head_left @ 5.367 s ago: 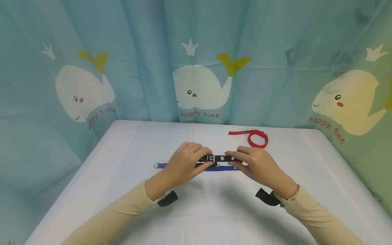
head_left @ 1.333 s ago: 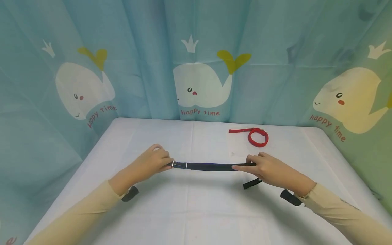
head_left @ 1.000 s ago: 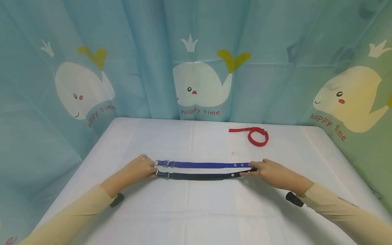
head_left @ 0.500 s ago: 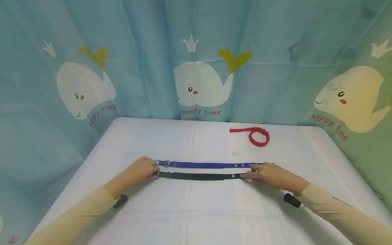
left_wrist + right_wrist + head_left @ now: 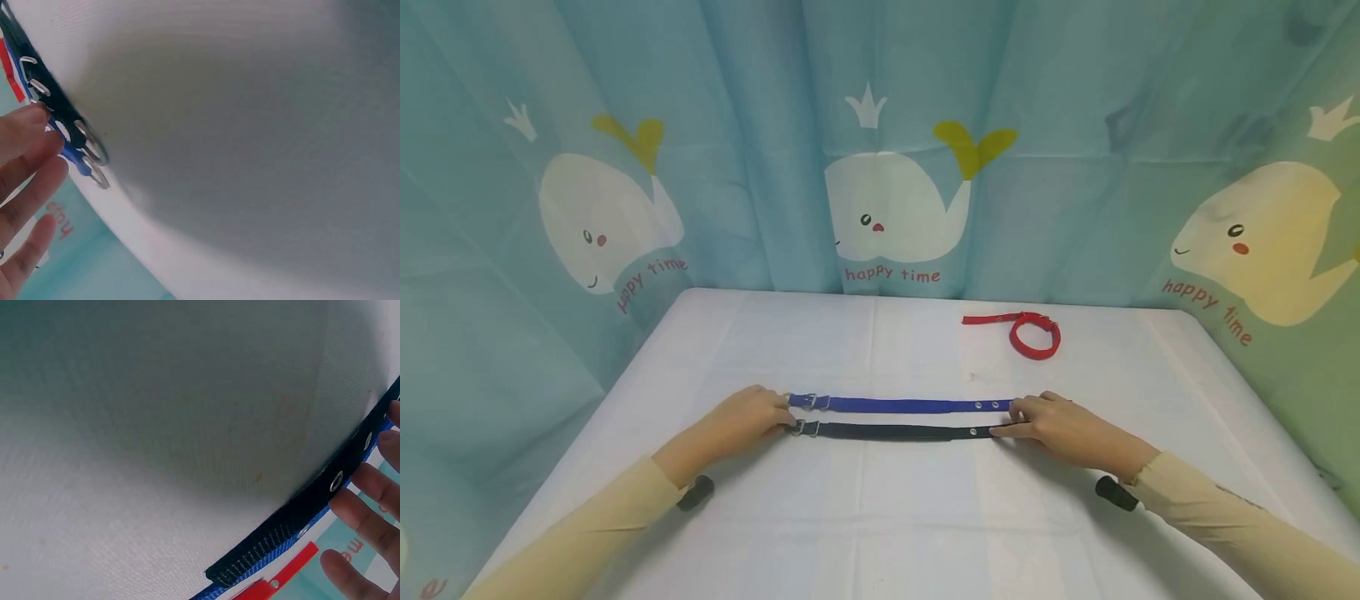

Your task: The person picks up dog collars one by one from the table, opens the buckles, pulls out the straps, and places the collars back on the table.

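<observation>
A black buckle collar (image 5: 880,432) lies stretched straight on the white table, its padded middle and metal eyelets showing. Just behind it a blue collar (image 5: 895,406) lies almost parallel. My left hand (image 5: 747,421) touches the buckle end of the black collar with straight fingertips, near the blue collar's ring end. In the left wrist view both collars' D-rings (image 5: 97,176) show beyond the fingers. At the other end my right hand (image 5: 1060,427) rests straight, spread fingertips along the black collar's holed strap, covering the blue collar's tip in the head view.
Farther back on the right, a red collar (image 5: 1035,336) lies coiled into a loop with its tail pointing left. A curtain printed with whales (image 5: 895,208) hangs behind the table (image 5: 880,517). Black straps (image 5: 1116,493) sit at both wrists.
Earlier both hands worked together at the black collar's buckle; then it was stretched and laid in front of the blue one. In the last half second its buckle end shifted slightly right.
</observation>
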`<control>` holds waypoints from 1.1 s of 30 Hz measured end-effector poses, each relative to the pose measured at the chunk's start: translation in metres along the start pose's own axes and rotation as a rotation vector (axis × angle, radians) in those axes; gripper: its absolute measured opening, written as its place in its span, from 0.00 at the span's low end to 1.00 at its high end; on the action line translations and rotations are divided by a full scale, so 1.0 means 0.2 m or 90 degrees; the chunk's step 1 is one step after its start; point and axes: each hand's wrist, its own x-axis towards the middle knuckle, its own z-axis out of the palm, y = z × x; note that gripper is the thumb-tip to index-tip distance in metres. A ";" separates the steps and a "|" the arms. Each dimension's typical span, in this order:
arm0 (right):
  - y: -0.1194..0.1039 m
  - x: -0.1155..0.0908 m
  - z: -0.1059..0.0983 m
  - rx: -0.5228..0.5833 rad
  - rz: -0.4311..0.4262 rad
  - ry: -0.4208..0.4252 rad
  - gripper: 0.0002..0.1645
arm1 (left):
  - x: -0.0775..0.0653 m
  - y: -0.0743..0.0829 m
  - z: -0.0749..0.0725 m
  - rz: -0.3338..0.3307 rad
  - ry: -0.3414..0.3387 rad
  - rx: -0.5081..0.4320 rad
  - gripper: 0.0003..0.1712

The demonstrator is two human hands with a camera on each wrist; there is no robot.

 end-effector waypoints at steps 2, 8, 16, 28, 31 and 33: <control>0.00 0.00 -0.01 0.007 0.005 0.004 0.28 | 0.01 0.00 0.00 0.017 0.015 0.004 0.06; 0.06 -0.02 -0.06 0.030 0.075 0.012 0.31 | 0.13 0.03 -0.05 0.050 0.039 0.017 0.06; 0.25 -0.03 -0.14 -0.003 0.193 0.043 0.30 | 0.56 0.12 -0.14 0.039 0.073 0.023 0.09; 0.56 0.01 0.01 0.033 0.335 0.063 0.23 | 1.40 0.36 -0.03 0.034 -0.001 0.024 0.14; 0.58 0.04 0.06 0.052 0.342 0.031 0.20 | 1.54 0.41 0.04 0.034 -0.031 0.030 0.16; 0.59 0.05 0.09 0.060 0.347 0.015 0.19 | 1.60 0.44 0.07 0.031 -0.045 0.033 0.17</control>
